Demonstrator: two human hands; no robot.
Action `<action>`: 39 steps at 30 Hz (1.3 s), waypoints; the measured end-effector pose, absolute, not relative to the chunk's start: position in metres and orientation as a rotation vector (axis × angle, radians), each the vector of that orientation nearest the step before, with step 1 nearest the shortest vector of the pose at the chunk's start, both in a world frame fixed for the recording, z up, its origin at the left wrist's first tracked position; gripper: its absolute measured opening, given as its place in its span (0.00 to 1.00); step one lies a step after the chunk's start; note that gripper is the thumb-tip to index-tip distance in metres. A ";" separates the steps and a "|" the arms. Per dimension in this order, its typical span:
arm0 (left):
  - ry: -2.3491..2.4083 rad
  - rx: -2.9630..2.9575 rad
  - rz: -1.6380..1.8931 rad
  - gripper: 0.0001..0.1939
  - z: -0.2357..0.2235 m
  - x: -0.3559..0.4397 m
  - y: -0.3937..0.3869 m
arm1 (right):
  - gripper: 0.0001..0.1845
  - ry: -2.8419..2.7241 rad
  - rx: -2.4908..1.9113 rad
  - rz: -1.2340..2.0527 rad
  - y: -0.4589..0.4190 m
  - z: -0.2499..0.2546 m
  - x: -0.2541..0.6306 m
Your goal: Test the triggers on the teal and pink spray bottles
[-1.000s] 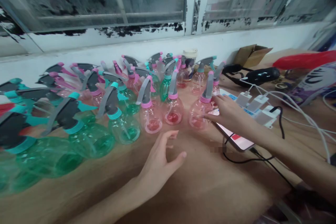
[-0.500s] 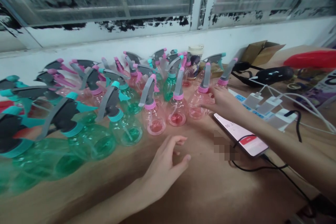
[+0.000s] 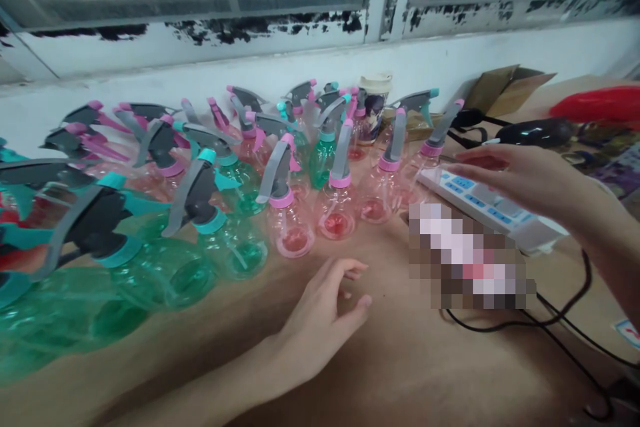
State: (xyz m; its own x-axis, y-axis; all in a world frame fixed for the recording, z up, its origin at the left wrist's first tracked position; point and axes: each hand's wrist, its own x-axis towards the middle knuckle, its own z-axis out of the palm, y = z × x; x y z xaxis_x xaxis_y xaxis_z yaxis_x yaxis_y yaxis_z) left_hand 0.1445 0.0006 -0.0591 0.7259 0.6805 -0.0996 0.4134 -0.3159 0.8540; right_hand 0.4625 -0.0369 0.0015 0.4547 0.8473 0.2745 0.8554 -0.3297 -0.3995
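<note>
My left hand (image 3: 323,320) hovers over the tabletop, palm to the right, fingers loosely curled and apart from the thumb. It holds nothing. In front of it stand clear pink spray bottles (image 3: 337,210) with grey triggers and pink collars. Clear green spray bottles (image 3: 233,247) with teal collars are grouped on the left. My right hand (image 3: 525,180) reaches over the white power strip (image 3: 493,207), its fingers stretched out towards a pink spray bottle (image 3: 427,160) at the row's right end. Nothing shows between those fingers, and the hand hides part of the strip.
Beside the strip lies a pixelated phone (image 3: 465,257) with a black cable (image 3: 493,328). A patterned paper cup (image 3: 373,110) stands behind the bottles by the wall. An open cardboard box (image 3: 510,90), a black object (image 3: 540,132) and a red bag (image 3: 600,105) lie back right.
My right hand has moved right, away from the pink spray bottles, and is now over the power strip. My left hand keeps nearly the same pose. The view has shifted slightly.
</note>
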 end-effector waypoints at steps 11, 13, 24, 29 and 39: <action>0.820 1.951 0.335 0.12 -0.056 0.149 0.004 | 0.25 -1.296 -2.049 0.252 0.017 -0.012 0.464; 0.817 1.946 0.327 0.13 -0.056 0.150 0.005 | 0.26 -1.260 -2.051 0.234 0.020 -0.016 0.465; 0.749 1.968 0.354 0.10 -0.056 0.138 0.001 | 0.29 -1.162 -2.112 -0.052 -0.039 0.011 0.448; 0.737 1.980 0.448 0.10 -0.050 0.125 -0.004 | 0.27 -1.340 -2.010 -0.004 -0.077 0.009 0.403; 0.733 2.048 0.821 0.36 -0.015 0.084 -0.010 | 0.08 -1.824 -1.435 0.254 -0.070 -0.015 0.267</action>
State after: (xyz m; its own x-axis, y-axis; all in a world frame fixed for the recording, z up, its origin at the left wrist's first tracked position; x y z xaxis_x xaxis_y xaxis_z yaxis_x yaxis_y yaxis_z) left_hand 0.0836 -0.0100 -0.0152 0.6228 0.7250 0.2941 0.2107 -0.5175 0.8294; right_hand 0.2668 -0.0705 -0.0155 -0.0526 0.8907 0.4515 0.7338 0.3411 -0.5875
